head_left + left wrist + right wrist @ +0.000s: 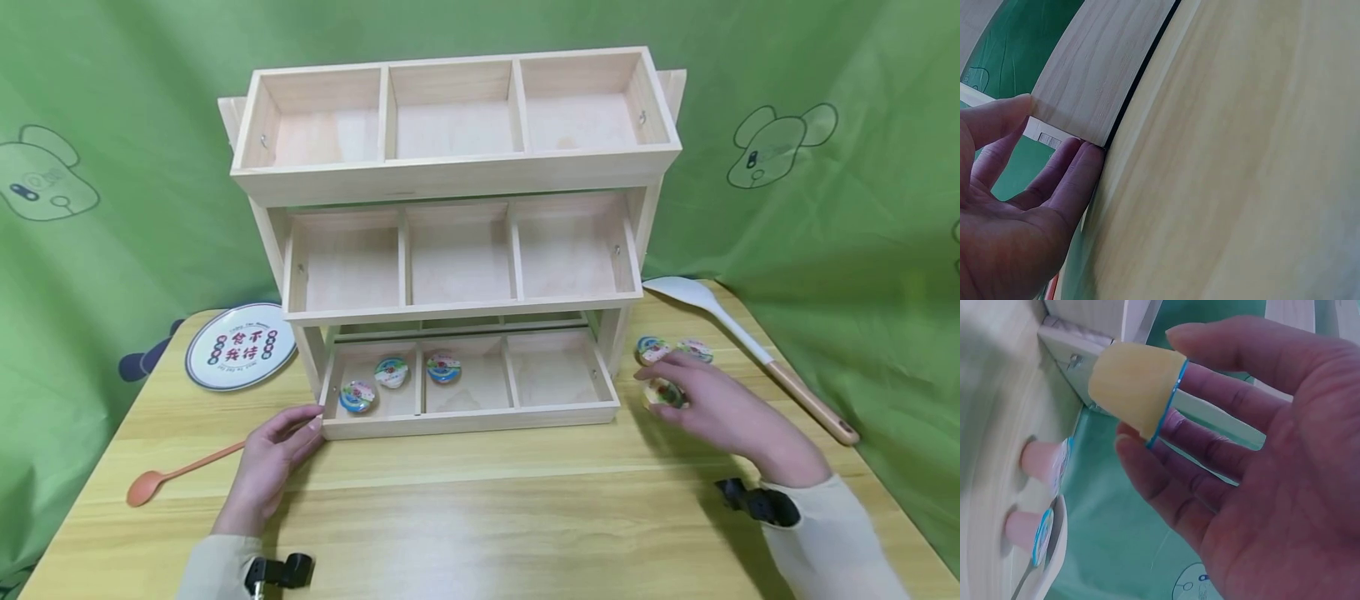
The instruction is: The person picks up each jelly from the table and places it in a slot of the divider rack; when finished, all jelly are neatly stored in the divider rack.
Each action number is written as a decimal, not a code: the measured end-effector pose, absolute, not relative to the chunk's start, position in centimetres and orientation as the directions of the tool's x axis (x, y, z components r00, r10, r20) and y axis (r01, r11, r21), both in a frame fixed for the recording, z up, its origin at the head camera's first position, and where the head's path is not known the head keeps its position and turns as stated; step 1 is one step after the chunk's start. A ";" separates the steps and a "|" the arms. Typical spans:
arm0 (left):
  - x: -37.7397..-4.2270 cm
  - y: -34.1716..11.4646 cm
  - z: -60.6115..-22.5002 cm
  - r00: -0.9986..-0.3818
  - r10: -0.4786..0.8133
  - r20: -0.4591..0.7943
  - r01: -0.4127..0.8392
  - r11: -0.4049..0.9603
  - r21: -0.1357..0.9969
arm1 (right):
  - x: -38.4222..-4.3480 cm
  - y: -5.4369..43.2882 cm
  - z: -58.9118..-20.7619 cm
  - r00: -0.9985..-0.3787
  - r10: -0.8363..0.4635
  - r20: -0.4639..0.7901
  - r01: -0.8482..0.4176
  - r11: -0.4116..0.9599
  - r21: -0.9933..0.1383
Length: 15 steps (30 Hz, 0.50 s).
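The right hand (712,404) grips a yellow jelly cup (1132,387) near two pink cups (1041,460) on the worktop (480,517), while the left hand (272,462) pinches the rack's (457,178) bottom tray (480,422) at its left corner

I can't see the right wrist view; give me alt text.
The right hand holds a blue-rimmed yellow cup. At picture left, two pink cups stand on the wooden table near a white utensil, with green fabric beyond.
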<state>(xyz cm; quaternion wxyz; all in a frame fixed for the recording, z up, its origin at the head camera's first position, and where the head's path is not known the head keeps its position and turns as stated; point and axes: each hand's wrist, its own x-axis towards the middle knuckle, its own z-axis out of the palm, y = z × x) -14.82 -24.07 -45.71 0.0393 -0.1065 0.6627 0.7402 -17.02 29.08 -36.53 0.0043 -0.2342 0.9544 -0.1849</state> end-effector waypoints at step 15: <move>-14.8 -24.1 -45.8 -0.976 -0.085 -0.198 -0.189 -0.105 0.976 | -17.3 27.4 -36.6 -0.826 -0.543 0.155 -0.562 0.763 -0.321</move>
